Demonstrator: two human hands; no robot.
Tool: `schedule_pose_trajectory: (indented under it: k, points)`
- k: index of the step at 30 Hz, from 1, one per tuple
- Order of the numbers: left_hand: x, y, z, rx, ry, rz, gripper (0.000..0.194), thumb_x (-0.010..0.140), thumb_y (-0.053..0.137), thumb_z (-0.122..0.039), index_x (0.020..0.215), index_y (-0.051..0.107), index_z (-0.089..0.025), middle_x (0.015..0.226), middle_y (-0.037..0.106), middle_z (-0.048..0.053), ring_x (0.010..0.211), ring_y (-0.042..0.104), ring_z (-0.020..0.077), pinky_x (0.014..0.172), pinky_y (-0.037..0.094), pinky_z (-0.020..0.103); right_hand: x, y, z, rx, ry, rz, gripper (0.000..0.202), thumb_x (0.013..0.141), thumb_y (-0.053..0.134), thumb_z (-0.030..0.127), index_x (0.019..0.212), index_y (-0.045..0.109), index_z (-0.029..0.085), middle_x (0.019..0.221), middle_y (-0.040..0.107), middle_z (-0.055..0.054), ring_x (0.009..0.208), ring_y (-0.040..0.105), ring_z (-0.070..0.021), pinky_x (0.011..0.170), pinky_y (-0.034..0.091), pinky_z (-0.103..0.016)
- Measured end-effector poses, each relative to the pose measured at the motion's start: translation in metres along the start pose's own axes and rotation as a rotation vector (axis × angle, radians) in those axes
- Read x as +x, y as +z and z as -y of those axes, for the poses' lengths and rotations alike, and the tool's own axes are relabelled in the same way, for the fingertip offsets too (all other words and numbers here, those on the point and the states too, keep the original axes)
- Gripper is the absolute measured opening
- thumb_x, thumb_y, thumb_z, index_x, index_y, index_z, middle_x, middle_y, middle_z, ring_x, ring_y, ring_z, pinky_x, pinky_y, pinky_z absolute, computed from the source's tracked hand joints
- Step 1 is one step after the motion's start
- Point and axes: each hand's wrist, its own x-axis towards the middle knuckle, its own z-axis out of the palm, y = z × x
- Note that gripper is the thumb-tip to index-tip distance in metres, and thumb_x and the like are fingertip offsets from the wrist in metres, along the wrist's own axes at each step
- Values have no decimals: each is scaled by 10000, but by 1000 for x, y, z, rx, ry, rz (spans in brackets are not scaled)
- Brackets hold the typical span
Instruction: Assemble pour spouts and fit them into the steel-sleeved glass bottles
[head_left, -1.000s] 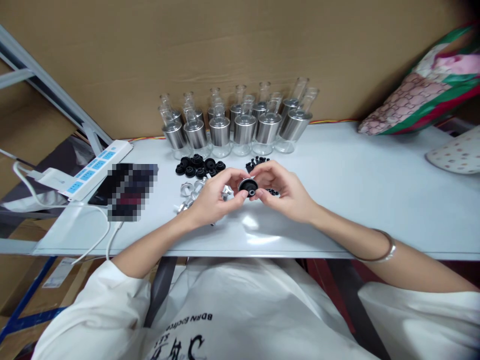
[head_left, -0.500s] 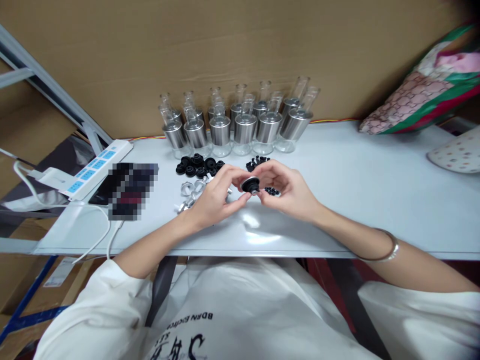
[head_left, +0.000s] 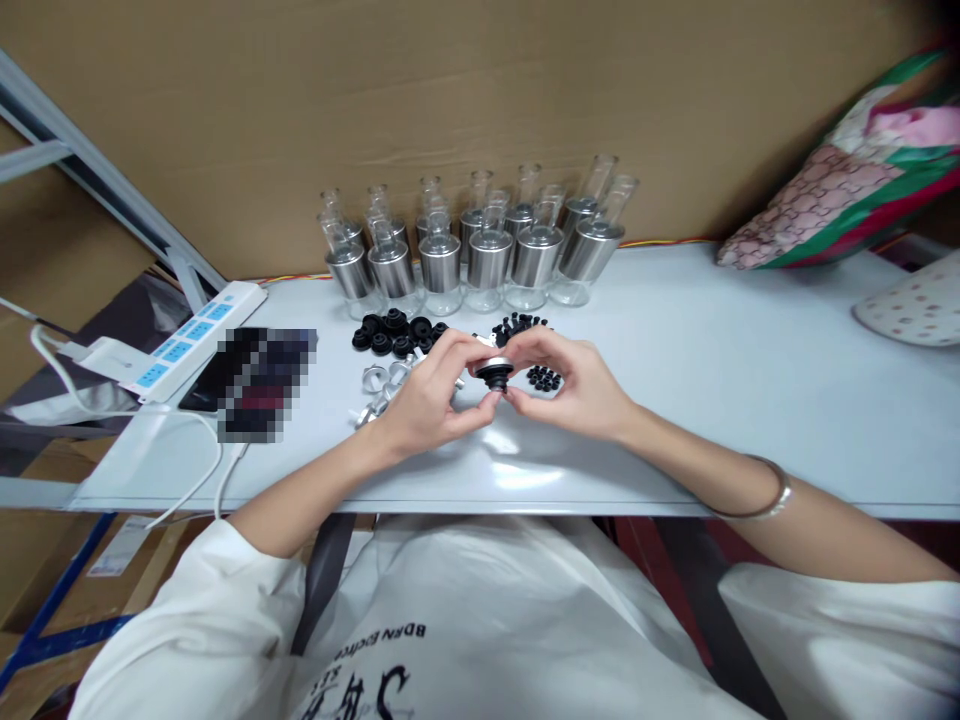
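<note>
Between my two hands is a stopper (head_left: 494,372) with a silver metal cap on top and a black ribbed rubber body below. My left hand (head_left: 442,392) pinches it from the left, thumb low and fingers high. From the right my right hand (head_left: 568,390) grips it the same way. Black rubber stoppers (head_left: 395,322) lie in a group beyond my left hand. Silver metal parts (head_left: 379,385) are partly hidden behind that hand. Small black pieces (head_left: 545,378) lie behind my right hand, with more black pegs (head_left: 517,323) farther back.
Several glass bottles with metal sleeves (head_left: 490,258) stand in rows at the back of the white table (head_left: 720,400). At left lie a power strip (head_left: 196,335) and a blurred-out phone (head_left: 259,385) with cables. A patterned bag (head_left: 817,200) leans at right.
Both hands have tilted the stopper more upright, and it has shifted slightly left. My right fingers have moved a little left with it.
</note>
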Motion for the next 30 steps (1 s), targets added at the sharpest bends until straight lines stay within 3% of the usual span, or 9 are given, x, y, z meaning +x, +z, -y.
schedule_pose_trajectory:
  k: [7,16,20,25,30]
  points:
    - [-1,-1,-2,59,11,10,338,780,568,-159,1105,483,-196,990,526,60,936,550,182,788,481,325,1,-3,-2,-158,-193,2,235,717,653,217,919,537,187,842,652,-34,752,637,-148,680,540,-260]
    - [-1,-2,3,16,33,35,323,847,576,-247,1143,459,-191,1050,533,78,962,555,173,811,485,317,-1,-6,1,-291,-203,-31,85,818,574,276,875,581,214,825,696,-29,742,650,-170,686,521,-291]
    - [0,-3,3,93,79,40,306,843,579,-248,1119,459,-192,1022,565,75,936,574,177,779,482,318,5,-17,-1,-318,-260,52,103,833,561,293,894,598,219,837,699,-30,745,649,-173,700,513,-299]
    - [0,-5,6,177,153,17,288,775,555,-191,1051,471,-203,959,571,50,871,578,181,733,462,322,19,-44,-24,-586,-58,-110,120,827,514,253,820,632,235,722,671,-32,681,614,-205,664,467,-342]
    - [-1,-5,5,166,173,-1,296,742,534,-156,1026,463,-201,935,553,46,852,562,175,718,453,311,24,-56,-53,-806,168,4,115,750,546,180,754,661,184,661,647,-46,626,577,-203,620,404,-325]
